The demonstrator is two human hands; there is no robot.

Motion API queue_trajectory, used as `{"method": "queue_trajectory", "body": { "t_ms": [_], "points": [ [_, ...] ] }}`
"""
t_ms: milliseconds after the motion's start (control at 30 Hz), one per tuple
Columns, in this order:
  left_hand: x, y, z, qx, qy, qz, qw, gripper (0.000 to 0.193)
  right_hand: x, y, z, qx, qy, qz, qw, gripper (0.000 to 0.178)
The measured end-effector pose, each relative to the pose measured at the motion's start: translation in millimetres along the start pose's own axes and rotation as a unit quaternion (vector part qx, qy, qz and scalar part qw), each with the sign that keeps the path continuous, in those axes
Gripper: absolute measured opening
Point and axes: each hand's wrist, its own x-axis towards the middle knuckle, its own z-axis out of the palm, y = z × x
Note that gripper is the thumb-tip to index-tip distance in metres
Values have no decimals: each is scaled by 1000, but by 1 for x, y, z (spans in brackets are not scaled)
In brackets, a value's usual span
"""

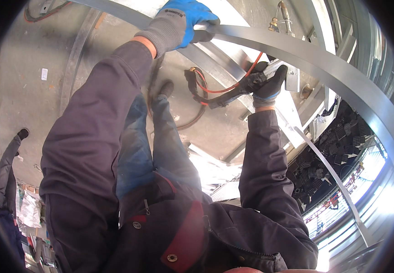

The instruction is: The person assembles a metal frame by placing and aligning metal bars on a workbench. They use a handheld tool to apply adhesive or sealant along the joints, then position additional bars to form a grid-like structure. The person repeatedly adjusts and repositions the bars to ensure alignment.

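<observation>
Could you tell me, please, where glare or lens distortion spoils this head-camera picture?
Head view: sunlight burns out the lower right rim and the floor patch between the sleeves; the fisheye bows the long grey curved metal strip; the blue-gloved left hand and the dark-gloved right hand on the black tool with orange cable stay sharp.

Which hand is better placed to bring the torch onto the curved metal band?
Right, probably. The right hand already grips the black torch with its orange hose, close below the curved metal band. The left hand is occupied, clasping the band further along.
</observation>
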Motion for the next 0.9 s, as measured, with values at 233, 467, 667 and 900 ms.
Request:
{"method": "queue_trajectory", "body": {
  "t_ms": [233,467,667,900],
  "points": [
    [0,3,1,-10,-1,-11,1000,28,-1,3,-1,-33,25,-42,998,56],
    [-3,0,4,-24,-5,-29,999,27,-6,-6,6,-3,-5,2,1000,53],
    [-3,1,4,-17,25,-15,999,28,-6,-1,7,-13,34,-12,999,47],
    [-1,2,1,-17,-10,-26,999,24,-3,-1,7,-46,9,-44,998,47]
  ]
}}
